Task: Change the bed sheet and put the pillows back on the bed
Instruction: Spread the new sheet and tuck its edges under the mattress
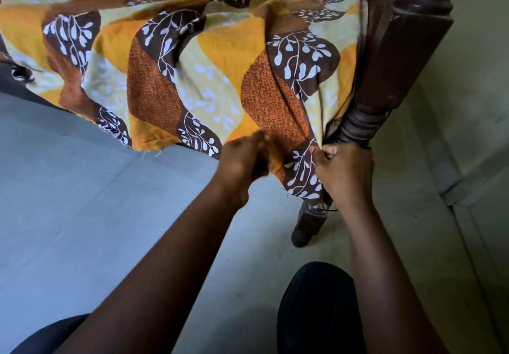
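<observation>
A: Right hand (344, 173) — what has it got?

B: Fingers curled tight on the corner of the yellow, orange and brown leaf-printed bed sheet (209, 72), right against the dark turned wooden bedpost (391, 72). Left hand (242, 160), just left of the post, is blurred but seems to bunch the hem.

A: Handling?

B: Soft, light and limp, I'd judge — take it by the corner. It drapes left of the post over smooth grey floor (82, 202), with a pale wall (482, 50) behind.
</observation>
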`<state>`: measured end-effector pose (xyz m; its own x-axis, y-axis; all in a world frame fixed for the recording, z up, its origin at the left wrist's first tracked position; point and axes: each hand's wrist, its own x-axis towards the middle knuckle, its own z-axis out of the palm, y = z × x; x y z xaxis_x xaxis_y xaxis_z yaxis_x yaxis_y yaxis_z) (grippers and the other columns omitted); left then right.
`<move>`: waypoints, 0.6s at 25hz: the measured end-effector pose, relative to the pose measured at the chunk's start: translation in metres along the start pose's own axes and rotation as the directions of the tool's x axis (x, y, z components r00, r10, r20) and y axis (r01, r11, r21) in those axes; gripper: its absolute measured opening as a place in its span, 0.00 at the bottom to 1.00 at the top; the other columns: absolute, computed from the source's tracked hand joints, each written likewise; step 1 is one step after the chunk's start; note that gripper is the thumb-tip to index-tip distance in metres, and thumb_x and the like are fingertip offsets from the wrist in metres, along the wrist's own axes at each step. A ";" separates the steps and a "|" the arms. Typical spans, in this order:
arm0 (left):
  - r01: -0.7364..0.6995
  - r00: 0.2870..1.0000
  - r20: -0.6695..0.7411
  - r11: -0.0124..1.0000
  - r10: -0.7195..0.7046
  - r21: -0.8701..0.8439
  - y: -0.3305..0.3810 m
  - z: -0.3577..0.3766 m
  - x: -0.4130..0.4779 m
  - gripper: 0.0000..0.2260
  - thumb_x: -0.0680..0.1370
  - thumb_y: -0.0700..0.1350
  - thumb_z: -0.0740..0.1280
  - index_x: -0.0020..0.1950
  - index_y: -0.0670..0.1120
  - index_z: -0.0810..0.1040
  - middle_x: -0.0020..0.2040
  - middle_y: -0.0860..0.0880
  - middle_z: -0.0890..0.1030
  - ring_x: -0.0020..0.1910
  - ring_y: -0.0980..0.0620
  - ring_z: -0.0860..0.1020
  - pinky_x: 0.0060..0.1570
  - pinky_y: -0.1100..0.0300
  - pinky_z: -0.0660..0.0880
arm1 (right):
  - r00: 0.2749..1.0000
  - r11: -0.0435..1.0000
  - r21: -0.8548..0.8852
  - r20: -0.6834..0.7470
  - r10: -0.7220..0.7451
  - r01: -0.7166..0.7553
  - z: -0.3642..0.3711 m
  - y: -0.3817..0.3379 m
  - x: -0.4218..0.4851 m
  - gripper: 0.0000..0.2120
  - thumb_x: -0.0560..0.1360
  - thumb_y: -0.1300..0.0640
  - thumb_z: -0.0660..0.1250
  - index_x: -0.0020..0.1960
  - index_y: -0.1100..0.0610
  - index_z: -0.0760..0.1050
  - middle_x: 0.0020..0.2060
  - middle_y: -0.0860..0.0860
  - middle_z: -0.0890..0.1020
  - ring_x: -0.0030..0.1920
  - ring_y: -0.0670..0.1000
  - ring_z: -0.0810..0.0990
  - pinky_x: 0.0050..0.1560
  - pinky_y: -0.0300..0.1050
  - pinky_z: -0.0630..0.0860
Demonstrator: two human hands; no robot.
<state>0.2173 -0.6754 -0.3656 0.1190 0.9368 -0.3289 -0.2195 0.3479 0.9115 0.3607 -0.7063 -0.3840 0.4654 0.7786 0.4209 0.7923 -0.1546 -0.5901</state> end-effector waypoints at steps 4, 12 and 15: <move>0.189 0.976 0.191 0.824 -0.101 -0.534 0.014 0.001 0.003 0.24 0.81 0.54 0.54 0.63 0.35 0.70 0.52 0.38 0.78 0.55 0.42 0.78 0.55 0.52 0.74 | 0.999 1.000 -0.003 0.042 -0.011 0.011 0.000 0.003 0.003 0.17 0.74 0.52 0.66 0.31 0.60 0.78 0.26 0.59 0.80 0.30 0.60 0.78 0.35 0.46 0.75; 0.211 0.968 0.247 0.671 -0.043 -0.711 0.014 0.008 0.004 0.42 0.75 0.68 0.49 0.70 0.32 0.62 0.66 0.35 0.70 0.67 0.40 0.70 0.68 0.45 0.65 | 0.989 0.977 0.188 -0.079 0.121 -0.105 0.007 -0.001 -0.006 0.10 0.73 0.55 0.68 0.36 0.59 0.82 0.28 0.58 0.82 0.31 0.60 0.81 0.41 0.50 0.78; 0.230 0.955 0.297 0.646 -0.007 -0.727 0.014 0.007 0.009 0.41 0.74 0.69 0.49 0.67 0.33 0.67 0.61 0.37 0.74 0.64 0.41 0.72 0.67 0.45 0.66 | 0.930 0.779 0.569 -0.066 0.361 -0.262 0.011 -0.009 -0.005 0.05 0.72 0.60 0.70 0.45 0.61 0.82 0.26 0.51 0.81 0.28 0.51 0.83 0.39 0.50 0.81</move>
<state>0.2225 -0.6619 -0.3537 0.4023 0.8816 -0.2468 -0.8189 0.4671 0.3336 0.3473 -0.7017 -0.3885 0.7447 0.6286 0.2240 0.2711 0.0216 -0.9623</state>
